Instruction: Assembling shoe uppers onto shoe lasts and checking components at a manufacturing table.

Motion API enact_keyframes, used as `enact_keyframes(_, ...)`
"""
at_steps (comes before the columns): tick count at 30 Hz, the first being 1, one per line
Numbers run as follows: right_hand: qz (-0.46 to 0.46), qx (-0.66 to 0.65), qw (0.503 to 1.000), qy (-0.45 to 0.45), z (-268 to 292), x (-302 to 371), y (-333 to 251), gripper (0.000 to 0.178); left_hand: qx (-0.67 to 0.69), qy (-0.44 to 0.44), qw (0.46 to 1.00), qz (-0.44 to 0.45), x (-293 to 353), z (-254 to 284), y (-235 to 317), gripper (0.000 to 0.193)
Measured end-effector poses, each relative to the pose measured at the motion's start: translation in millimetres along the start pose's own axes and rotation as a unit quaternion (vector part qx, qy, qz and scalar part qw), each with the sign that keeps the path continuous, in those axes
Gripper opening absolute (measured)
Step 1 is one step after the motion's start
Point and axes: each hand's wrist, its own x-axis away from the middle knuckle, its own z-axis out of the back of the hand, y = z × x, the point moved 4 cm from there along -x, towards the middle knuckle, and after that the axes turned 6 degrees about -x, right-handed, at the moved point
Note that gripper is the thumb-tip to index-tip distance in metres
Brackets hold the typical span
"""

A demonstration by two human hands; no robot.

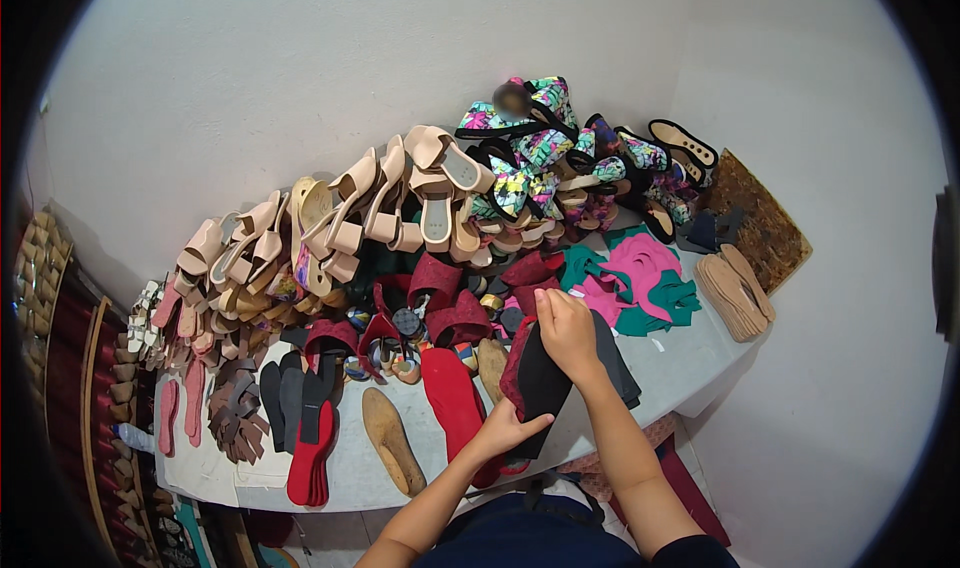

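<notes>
Both hands hold a sandal piece (545, 373) with a flat black face and a dark red textured edge, tilted upright above the table's front edge. My right hand (566, 336) grips its upper end, fingers closed round it. Lower down, my left hand (500, 430) holds the other end, thumb across the black face. A red insole (452, 393) lies just left of the piece. A wooden shoe last (392, 440) rests further left, and another last (491, 366) is partly hidden behind the piece. Dark grey sheets (614, 368) show behind my right wrist.
The table (350, 468) carries beige heeled sandals (437, 213), patterned sandals (540, 148) and dark red sandals (460, 318) along its back. Pink and green cut pieces (645, 273) and stacked tan insoles (735, 293) lie right. Red soles (312, 463) sit front left.
</notes>
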Motion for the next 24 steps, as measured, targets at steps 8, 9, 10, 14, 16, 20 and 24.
enact_keyframes(8, -0.014, 0.009, 1.000, -0.012, -4, -4, 7, 0.026, 0.010, -0.029, 0.998, 0.057, -8, -3, 1, 0.061)
enact_keyframes(9, -0.014, 0.009, 1.000, -0.012, -5, -4, 8, 0.026, 0.009, -0.019, 0.999, 0.039, -9, -3, 0, 0.061)
enact_keyframes(10, -0.011, 0.005, 1.000, -0.007, -6, -4, 8, 0.026, 0.007, -0.010, 1.000, 0.022, -9, -3, -1, 0.061)
enact_keyframes(14, -0.004, -0.022, 1.000, -0.017, -9, -7, 13, 0.027, 0.027, -0.002, 1.000, 0.004, -12, -2, 0, 0.061)
enact_keyframes(16, -0.009, -0.026, 0.999, -0.026, -8, -9, 14, 0.027, 0.030, -0.029, 0.999, 0.020, -14, -1, -4, 0.060)
enact_keyframes(20, -0.027, -0.042, 0.998, -0.049, -12, -13, 20, 0.029, 0.052, -0.039, 0.998, 0.017, -15, -2, -3, 0.058)
enact_keyframes(24, -0.078, -0.040, 0.993, -0.078, -14, -17, 27, 0.032, 0.061, -0.043, 0.997, 0.021, -16, -1, 3, 0.051)
